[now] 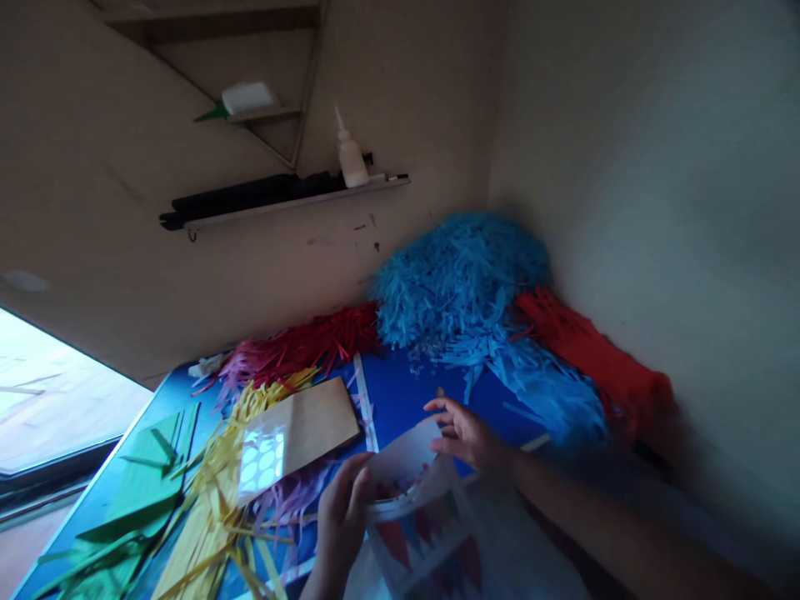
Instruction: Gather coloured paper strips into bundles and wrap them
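Note:
My left hand (341, 517) grips the near rim of a clear plastic bag (417, 517) that holds red and dark paper triangles. My right hand (466, 433) rests on the bag's far edge, fingers curled onto the plastic. The bag lies on a blue table (400, 396). Beside my left hand sits a brown cardboard sheet (312, 425) with a sheet of round white stickers (262, 462) on its near end.
Shredded paper is heaped about: blue pile (456, 279) in the corner, red strips (600, 358) at right, dark red strips (306, 342), yellow strips (212, 500), green paper (137, 492) at left. A wall shelf (287, 200) carries a white glue bottle (351, 154).

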